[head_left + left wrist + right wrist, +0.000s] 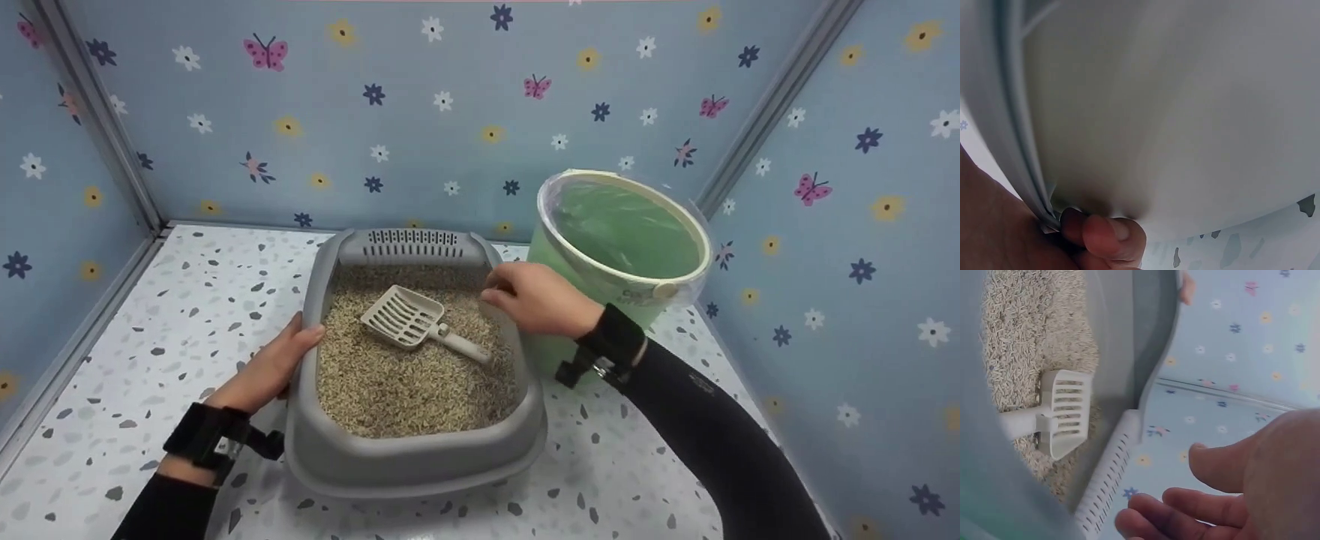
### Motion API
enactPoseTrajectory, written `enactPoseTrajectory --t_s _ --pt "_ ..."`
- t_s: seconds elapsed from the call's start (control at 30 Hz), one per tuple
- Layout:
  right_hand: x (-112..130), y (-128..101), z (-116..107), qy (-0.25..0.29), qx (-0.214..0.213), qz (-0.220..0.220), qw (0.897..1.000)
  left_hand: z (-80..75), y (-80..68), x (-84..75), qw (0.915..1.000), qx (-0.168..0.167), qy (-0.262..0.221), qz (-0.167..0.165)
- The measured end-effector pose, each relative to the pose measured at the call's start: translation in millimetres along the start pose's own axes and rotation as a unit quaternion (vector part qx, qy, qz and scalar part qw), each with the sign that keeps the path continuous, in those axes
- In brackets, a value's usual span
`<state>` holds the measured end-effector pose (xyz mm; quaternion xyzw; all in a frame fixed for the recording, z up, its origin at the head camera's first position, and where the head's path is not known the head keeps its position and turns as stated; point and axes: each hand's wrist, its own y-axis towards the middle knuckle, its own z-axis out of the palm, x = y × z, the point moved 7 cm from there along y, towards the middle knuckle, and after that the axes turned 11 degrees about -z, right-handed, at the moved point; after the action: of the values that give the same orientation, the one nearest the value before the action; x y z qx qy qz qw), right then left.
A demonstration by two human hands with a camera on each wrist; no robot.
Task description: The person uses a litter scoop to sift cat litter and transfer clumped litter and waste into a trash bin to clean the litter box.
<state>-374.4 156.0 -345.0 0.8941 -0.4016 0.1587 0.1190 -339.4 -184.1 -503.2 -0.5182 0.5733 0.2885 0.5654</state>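
Between hands: scoop point(416, 322) | left hand point(270, 367) grips tray rim point(304, 352) | right hand point(536, 298) apparently relaxed, empty

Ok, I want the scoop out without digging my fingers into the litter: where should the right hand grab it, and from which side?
Probably by the handle: it points toward the tray's right wall, nearest the right hand, and lies on top of the litter. Come down from above on the right and pinch its bare end; the scoop head lies farther left.
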Motion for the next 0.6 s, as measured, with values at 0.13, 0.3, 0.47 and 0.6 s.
enactPoseTrajectory --t_s 0.13,0.3,0.47,0.6 --pt "-13 -29 -4 0.02 -0.064 -0.007 0.998 -2.6 -1.2 0.4 0.9999 -0.005 0.008 -0.006" --pt "-38 -60 13 0.053 -0.107 0.039 0.992 -1.1 -3.4 1.0 0.9991 -0.012 0.03 -0.028" --pt "-66 -77 44 0.047 -0.132 0.106 0.985 4.1 -18.1 -2.1 0.9946 -0.024 0.076 -0.067" --pt "-82 -82 74 0.067 -0.123 0.144 0.979 15.5 -40.3 -9.5 0.9909 -0.015 0.11 -0.077"
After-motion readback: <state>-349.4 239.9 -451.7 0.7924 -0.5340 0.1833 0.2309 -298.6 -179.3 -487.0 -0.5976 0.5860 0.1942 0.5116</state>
